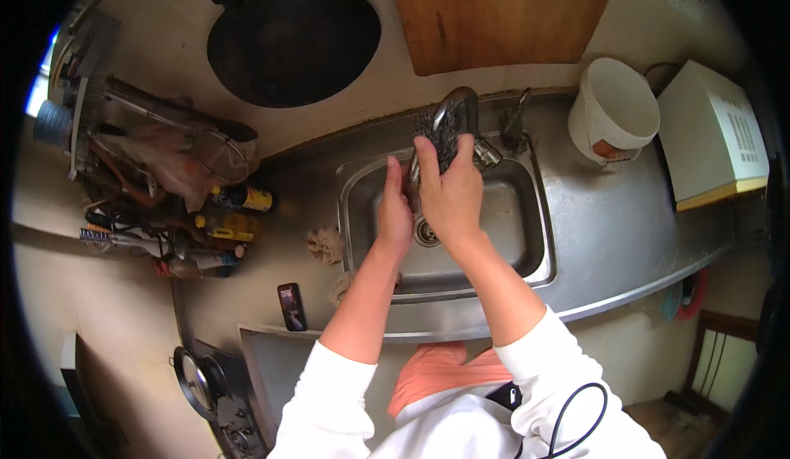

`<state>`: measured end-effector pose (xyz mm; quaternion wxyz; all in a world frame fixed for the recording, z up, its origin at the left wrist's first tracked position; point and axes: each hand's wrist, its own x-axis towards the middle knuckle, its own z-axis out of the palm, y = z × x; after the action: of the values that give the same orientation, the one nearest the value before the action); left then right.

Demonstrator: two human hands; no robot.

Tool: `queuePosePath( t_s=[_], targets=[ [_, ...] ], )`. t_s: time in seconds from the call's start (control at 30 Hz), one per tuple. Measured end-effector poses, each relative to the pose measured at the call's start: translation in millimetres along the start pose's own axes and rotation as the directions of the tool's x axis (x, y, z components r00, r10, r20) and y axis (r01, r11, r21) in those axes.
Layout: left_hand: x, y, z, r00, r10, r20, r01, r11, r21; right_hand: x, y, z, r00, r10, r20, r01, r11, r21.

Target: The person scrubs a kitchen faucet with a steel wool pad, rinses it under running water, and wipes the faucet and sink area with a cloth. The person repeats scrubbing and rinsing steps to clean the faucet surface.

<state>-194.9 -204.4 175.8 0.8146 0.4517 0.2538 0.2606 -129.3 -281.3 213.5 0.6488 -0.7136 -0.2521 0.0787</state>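
Above the sink [539,243], both hands are on a dark, glossy thing [443,128] with a rough, bristly-looking surface and bright reflections. What it is cannot be told. My left hand [395,215] supports its lower left side, with some fingers hidden behind it. From the right, my right hand [453,190] grips it, fingers spread over its front. Right behind the hands stands the tap [489,153], partly covered. Below them the drain [426,232] shows in the steel basin.
A crumpled cloth [324,245] and a phone [292,306] lie left of the sink, near bottles [228,227] and utensils. To the right are a white bucket [617,110] and a boxy appliance [710,138]. A wok [294,43] and a wooden board [503,14] are at the wall.
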Motion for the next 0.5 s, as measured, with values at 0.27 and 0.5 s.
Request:
queuePosePath(
  t_s=[0.27, 0.5],
  targets=[
    [2, 4, -8, 0.982, -0.049, 0.180, 0.068, 0.992, -0.103, -4, 2, 11, 0.989, 0.042, -0.140, -0.054, 0.995, -0.080],
    [6, 19, -7, 0.961, -0.182, 0.208, 0.182, 0.983, 0.020, -9, 3, 26, 0.932, -0.194, -0.305, 0.093, 0.944, -0.316]
  ],
)
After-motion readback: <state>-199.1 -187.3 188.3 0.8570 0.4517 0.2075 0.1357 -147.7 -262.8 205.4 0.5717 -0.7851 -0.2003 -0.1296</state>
